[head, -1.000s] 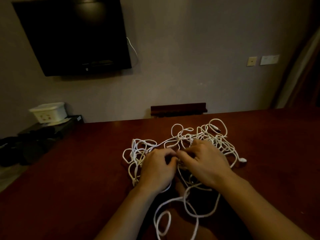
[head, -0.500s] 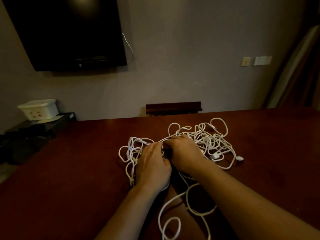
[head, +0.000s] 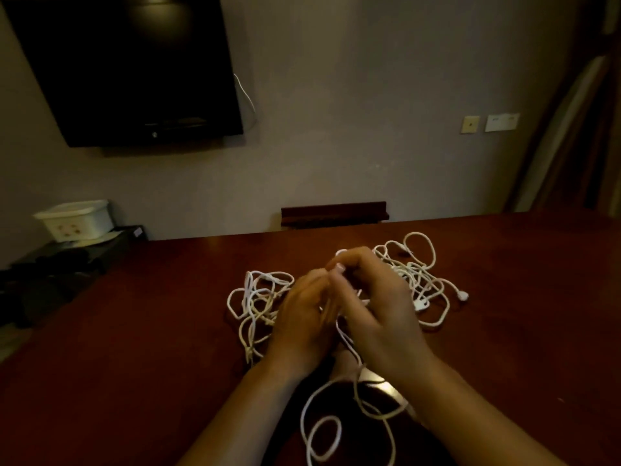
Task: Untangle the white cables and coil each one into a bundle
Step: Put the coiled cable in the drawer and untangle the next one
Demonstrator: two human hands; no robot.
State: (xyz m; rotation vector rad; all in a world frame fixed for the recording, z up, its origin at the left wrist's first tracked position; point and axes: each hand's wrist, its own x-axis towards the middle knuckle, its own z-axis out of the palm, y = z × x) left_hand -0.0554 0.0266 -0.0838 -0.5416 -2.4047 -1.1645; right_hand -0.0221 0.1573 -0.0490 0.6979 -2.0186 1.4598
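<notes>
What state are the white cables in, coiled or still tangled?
Tangled: white cables sprawl in loose crossing loops on the table; no bundle visible.

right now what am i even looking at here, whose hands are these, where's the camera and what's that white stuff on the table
There is no machine here, only a person's two bare hands. One camera, worn on the person's head, looks forward and down, so the arms reach in from the bottom. The left hand and the right hand meet over a tangle of white cables lying on a dark red table. Both hands are blurred, with fingers curled where strands run between them; they seem to pinch cable, though I cannot be sure. More loops trail toward the person. On the wall behind hangs a dark television, and a white box stands on a low stand at the left.
</notes>
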